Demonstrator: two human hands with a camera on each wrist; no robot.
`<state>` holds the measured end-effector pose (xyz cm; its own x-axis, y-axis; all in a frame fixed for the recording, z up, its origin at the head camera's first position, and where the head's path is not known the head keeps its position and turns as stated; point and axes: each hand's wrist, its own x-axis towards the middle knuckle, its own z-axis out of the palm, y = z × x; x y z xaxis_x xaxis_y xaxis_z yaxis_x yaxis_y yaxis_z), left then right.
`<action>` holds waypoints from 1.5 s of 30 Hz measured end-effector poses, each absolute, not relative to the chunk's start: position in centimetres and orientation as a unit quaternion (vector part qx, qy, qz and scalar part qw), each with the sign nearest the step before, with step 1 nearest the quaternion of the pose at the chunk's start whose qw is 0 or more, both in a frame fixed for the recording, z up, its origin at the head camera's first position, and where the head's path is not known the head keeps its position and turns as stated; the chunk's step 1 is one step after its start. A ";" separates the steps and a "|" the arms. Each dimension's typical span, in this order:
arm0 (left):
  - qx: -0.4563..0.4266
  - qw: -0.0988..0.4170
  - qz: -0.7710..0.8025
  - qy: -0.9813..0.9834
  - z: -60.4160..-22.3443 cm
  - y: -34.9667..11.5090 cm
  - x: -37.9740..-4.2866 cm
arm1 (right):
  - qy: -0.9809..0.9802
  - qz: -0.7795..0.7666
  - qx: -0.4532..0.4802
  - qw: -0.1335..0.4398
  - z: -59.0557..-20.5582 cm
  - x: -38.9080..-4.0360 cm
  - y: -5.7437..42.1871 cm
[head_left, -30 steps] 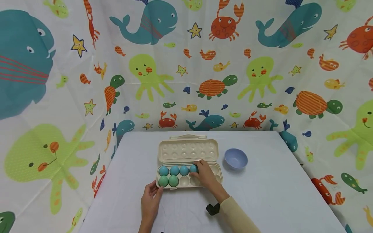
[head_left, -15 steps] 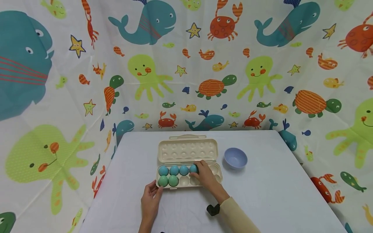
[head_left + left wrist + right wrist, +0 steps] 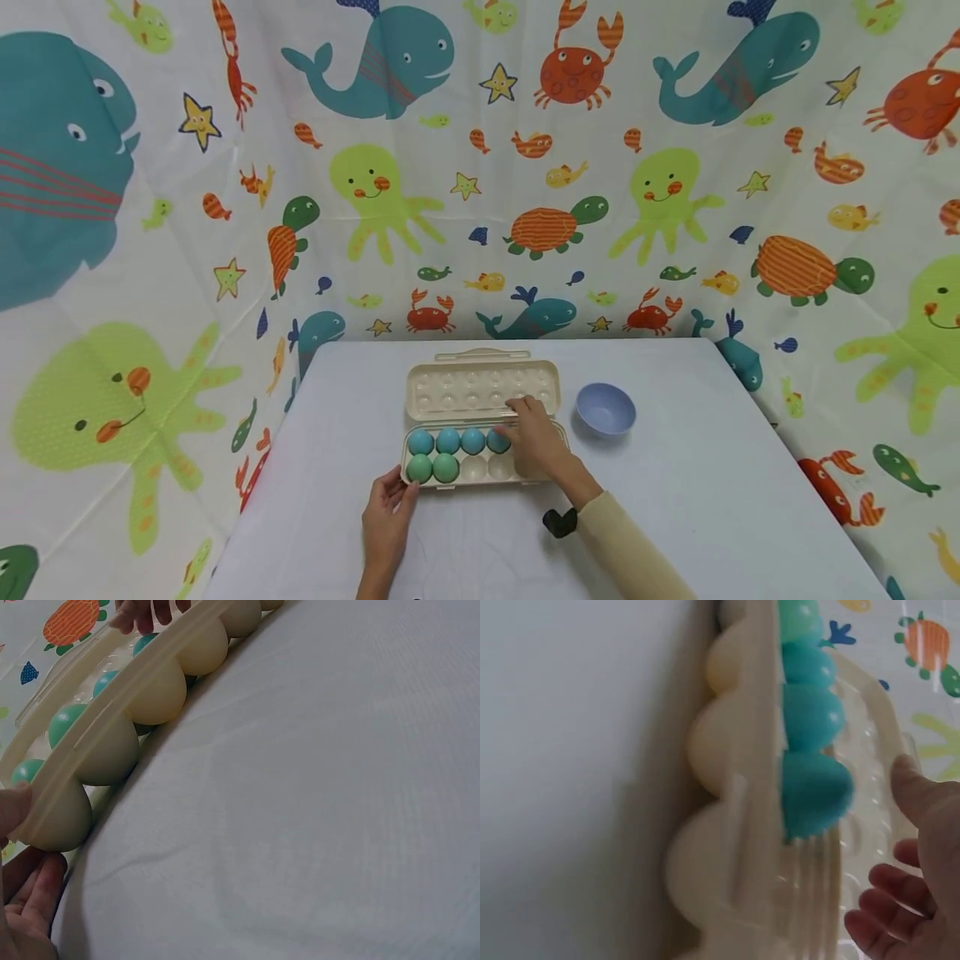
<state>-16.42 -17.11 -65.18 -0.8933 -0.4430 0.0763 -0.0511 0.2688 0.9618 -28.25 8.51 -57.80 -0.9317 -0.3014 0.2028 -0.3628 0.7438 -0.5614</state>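
Observation:
An open beige egg carton (image 3: 472, 469) stands mid-table, its lid (image 3: 483, 392) folded back. Several blue eggs fill the left of its back row, and two green eggs (image 3: 446, 468) sit at the front left. My left hand (image 3: 386, 517) grips the carton's front left corner; in the left wrist view its thumb lies at the rim and its fingers under the cup. Above the right half of the carton is my right hand (image 3: 540, 440), with nothing in its relaxed fingers. The right wrist view shows it apart from the rightmost blue egg (image 3: 816, 793).
A blue bowl (image 3: 606, 408) stands to the right of the carton. White cloth (image 3: 720, 500) covers the table, and a curtain (image 3: 450, 292) printed with sea animals hangs behind and at the sides. A black device (image 3: 560, 523) is at the right wrist.
My right hand has let go of the rightmost blue egg, which stays in its back-row cup, and has lifted slightly to the right. The left hand keeps its grip on the carton.

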 end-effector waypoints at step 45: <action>0.218 0.105 -0.635 -0.733 -61.7 -19.4 -17.9 | -0.832 0.554 -0.017 0.003 -54.5 -34.5 13.5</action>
<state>-17.90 -19.36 -61.69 -0.8829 -0.4534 -0.1225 -0.1858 0.0978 0.9777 -34.54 13.53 -54.49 -0.9994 0.0319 -0.0147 0.0258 0.3847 -0.9227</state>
